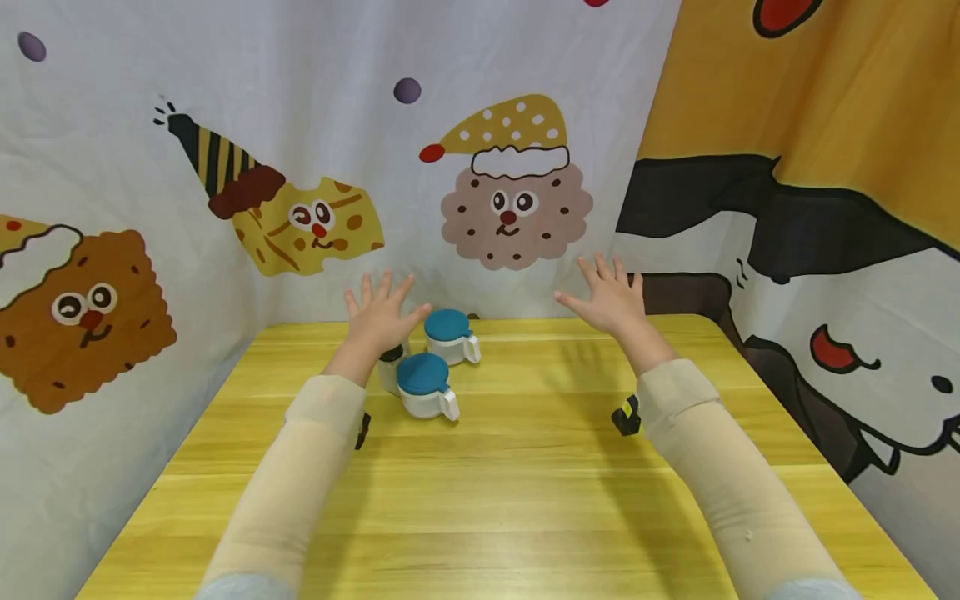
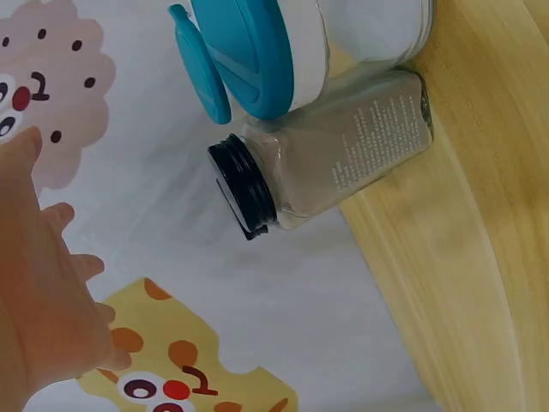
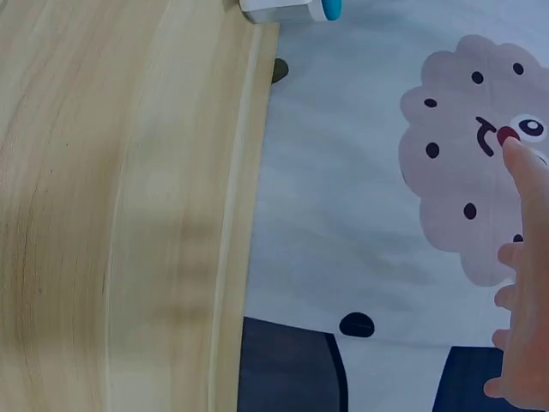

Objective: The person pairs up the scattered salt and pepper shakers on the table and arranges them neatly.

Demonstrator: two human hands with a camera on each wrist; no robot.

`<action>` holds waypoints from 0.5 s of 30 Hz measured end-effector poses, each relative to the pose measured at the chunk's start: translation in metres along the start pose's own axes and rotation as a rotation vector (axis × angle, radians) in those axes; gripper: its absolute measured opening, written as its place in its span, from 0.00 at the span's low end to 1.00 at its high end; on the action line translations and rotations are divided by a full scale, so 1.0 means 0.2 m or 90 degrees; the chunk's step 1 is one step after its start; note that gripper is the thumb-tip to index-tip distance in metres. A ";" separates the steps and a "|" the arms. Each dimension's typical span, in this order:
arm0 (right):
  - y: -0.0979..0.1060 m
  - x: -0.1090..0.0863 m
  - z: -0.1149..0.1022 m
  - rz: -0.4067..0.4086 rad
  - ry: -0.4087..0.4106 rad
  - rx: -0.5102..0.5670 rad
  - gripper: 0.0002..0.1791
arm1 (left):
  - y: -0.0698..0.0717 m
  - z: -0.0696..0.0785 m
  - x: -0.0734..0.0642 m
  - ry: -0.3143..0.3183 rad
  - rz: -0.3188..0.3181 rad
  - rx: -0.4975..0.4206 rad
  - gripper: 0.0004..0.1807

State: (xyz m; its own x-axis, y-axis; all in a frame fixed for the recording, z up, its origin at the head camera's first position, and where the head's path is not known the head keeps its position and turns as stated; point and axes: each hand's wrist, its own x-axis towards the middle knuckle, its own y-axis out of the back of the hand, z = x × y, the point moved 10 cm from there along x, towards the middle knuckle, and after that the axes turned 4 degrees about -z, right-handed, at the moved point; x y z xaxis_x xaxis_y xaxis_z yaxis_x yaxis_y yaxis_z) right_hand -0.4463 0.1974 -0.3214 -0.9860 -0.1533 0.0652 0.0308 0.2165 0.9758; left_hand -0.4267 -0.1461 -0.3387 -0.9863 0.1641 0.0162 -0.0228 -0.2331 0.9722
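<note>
Both hands are held up above the table with fingers spread, and neither holds anything. My left hand [image 1: 378,318] hovers nearest a clear bottle with a black lid [image 1: 392,354], which it partly hides in the head view. In the left wrist view the square bottle [image 2: 343,146] shows pale lettering on its side. Beside it stand two white-handled containers with blue lids, one nearer [image 1: 424,375] and one farther back [image 1: 448,327]. Over the table's far right part is my right hand [image 1: 613,302], apart from every object.
The wooden table [image 1: 487,500] ends at a cartoon-printed curtain [image 1: 315,100] behind it and at the sides. Black wrist-worn pieces show beneath the left forearm [image 1: 363,431] and by the right forearm [image 1: 627,416].
</note>
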 end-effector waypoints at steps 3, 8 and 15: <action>0.01 -0.01 -0.01 0.002 0.005 0.001 0.53 | 0.00 0.01 -0.01 -0.007 0.006 0.003 0.47; 0.02 -0.03 -0.03 0.006 0.008 0.004 0.54 | 0.02 0.03 -0.02 -0.019 0.016 -0.003 0.43; 0.02 -0.05 -0.06 0.029 0.021 0.019 0.52 | 0.04 0.05 -0.06 -0.037 0.033 -0.026 0.42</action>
State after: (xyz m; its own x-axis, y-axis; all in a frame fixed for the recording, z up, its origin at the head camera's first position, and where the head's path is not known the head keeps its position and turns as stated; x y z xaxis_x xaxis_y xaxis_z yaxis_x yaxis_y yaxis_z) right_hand -0.4345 0.1889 -0.3153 -0.9778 -0.1741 0.1167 0.0702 0.2525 0.9650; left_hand -0.4142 -0.1396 -0.3290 -0.9753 0.2054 0.0815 0.0209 -0.2812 0.9594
